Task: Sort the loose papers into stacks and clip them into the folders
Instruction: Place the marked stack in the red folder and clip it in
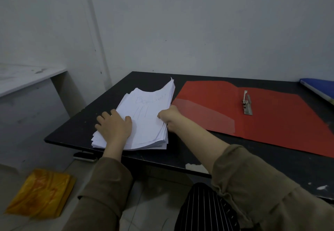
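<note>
1. Left hand [115,125] lies flat, fingers spread, on the paper stack [144,116]; right hand [167,115] pinches its right edge.
2. Stack's long axis runs away from the person, tilted right, on the black table [75,131].
3. Beside it the red folder [253,118] lies spread flat, its metal clip [246,103] pointing away.

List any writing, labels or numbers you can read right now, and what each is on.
Top sheet of the paper stack: faint handwritten scrawl starting with what looks like "D", with a few pen strokes below it; too faint to read.
Red folder: no text visible.
Blue folder: no text visible.
</note>
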